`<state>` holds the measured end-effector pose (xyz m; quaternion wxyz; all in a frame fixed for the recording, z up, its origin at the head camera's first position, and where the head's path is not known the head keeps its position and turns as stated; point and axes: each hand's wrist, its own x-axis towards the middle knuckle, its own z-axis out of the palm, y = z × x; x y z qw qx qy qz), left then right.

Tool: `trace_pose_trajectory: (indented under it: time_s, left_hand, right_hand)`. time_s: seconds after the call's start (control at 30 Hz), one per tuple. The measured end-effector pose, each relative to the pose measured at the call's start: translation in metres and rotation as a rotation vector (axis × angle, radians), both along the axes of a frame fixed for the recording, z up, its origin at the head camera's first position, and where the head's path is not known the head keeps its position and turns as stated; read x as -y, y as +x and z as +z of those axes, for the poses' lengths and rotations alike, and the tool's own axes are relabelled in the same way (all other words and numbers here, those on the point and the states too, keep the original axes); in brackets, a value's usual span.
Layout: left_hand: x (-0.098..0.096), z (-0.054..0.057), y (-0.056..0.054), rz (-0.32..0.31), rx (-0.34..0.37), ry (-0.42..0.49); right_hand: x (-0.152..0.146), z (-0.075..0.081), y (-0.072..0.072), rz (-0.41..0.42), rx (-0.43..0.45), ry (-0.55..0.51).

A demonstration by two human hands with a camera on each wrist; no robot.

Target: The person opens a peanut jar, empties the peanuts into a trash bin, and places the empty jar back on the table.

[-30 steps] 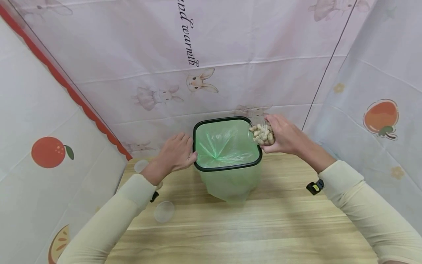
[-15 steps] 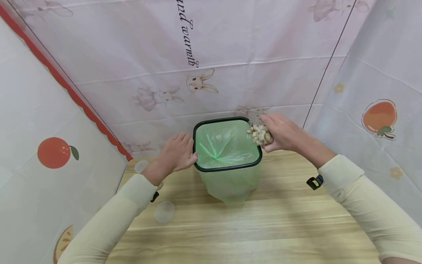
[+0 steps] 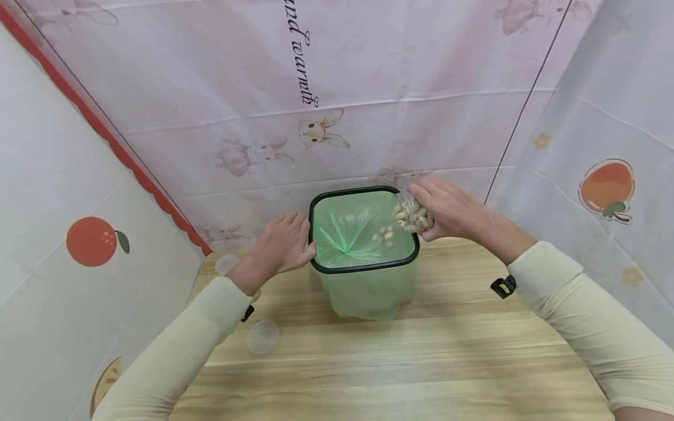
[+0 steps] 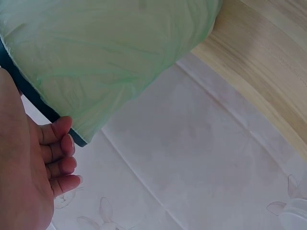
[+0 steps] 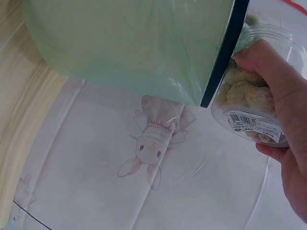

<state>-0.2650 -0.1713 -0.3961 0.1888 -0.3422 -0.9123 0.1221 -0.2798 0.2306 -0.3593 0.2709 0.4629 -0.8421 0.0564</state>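
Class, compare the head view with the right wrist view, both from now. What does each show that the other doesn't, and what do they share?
Only the head view: the left hand holding the bin by its rim, and a translucent disc lying on the table.
Only the right wrist view: the barcode label on the jar.
Both: the right hand gripping that jar, the bin with its green liner, and part of the table.

Cream sleeves, left sleeve [image 3: 168, 348] and right sleeve [image 3: 590, 324], creased, with wide plain cuffs. Small black device by left cuff [image 3: 247, 314], part hidden; black device by right cuff [image 3: 504, 287], yellow-green patch. Bare fingers [image 4: 63, 166], short nails.
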Motion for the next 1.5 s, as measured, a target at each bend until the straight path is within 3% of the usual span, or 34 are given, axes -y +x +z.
trace_pose_trajectory:
  time_s: [0.73,1.5]
  left_hand:
    - [-0.0007,-0.0017,-0.0009,-0.02,-0.037,0.025]
    - [-0.0008,-0.002,0.0011,0.0,-0.011,0.032]
  right_hand:
    - [0.0031,0.0022,-0.0057,0.066,-0.087,0.022]
    - [0.008,0.0083,-0.003,0.025,-0.079,0.095]
